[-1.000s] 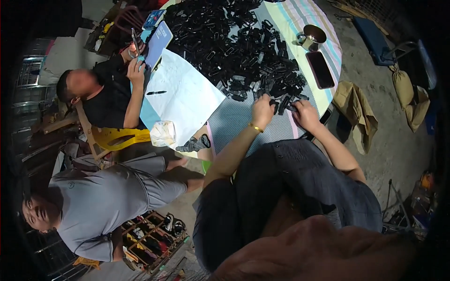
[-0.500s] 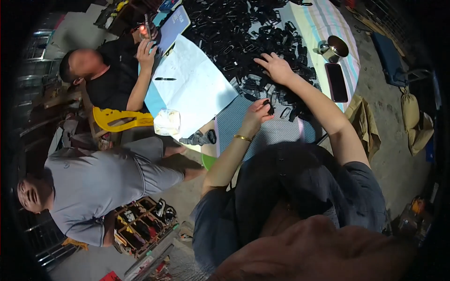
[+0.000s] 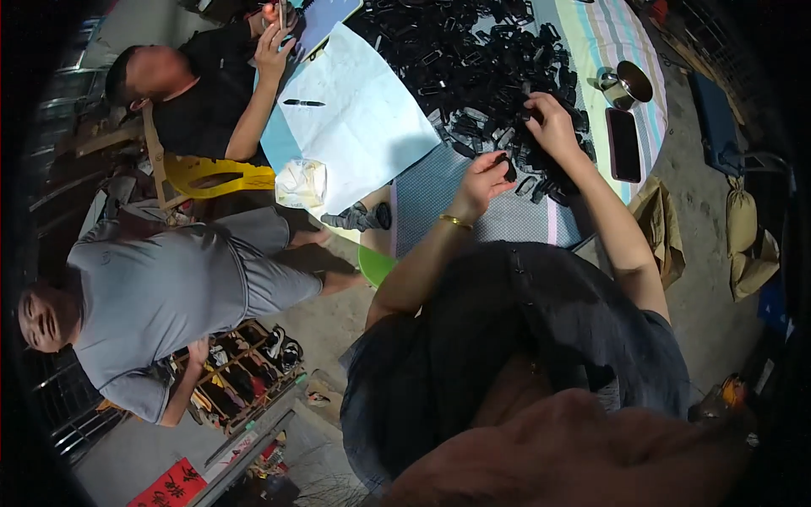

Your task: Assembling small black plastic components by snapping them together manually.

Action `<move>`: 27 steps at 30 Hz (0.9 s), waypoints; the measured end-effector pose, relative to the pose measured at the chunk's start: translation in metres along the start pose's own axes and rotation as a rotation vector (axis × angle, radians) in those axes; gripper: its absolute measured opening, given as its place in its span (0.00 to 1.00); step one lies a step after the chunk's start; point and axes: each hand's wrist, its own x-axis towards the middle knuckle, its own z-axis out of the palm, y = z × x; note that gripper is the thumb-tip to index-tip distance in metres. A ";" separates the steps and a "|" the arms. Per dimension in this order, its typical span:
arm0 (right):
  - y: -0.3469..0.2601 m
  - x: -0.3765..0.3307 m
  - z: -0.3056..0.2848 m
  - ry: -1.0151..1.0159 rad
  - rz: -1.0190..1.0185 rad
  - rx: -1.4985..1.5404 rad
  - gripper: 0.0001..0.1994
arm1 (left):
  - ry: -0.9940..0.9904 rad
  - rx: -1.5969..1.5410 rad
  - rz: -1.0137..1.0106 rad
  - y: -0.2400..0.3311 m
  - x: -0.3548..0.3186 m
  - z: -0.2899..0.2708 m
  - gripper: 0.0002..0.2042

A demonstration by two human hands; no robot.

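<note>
A large pile of small black plastic pieces, several shaped like loops or buckles, covers the far part of the table. My left hand, with a gold bracelet at its wrist, is over the near edge of the pile and pinches a small black plastic piece. To its right and farther off, my right hand is closed at the pile's right side, fingertips together among the pieces. What those fingertips hold is too small and dark to make out.
White paper with a pen lies left of the pile. A metal mug and a phone rest at the right. Dark gloves lie by a crumpled package. Two people are at the left, one holding a phone-like object.
My right hand has gone from spread over the pile to closed, drawn right. My left hand keeps its black piece. The view has shifted slightly.
</note>
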 end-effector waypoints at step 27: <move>-0.061 -0.103 -0.079 0.036 0.153 0.270 0.12 | -0.048 0.311 0.132 0.000 -0.018 0.014 0.14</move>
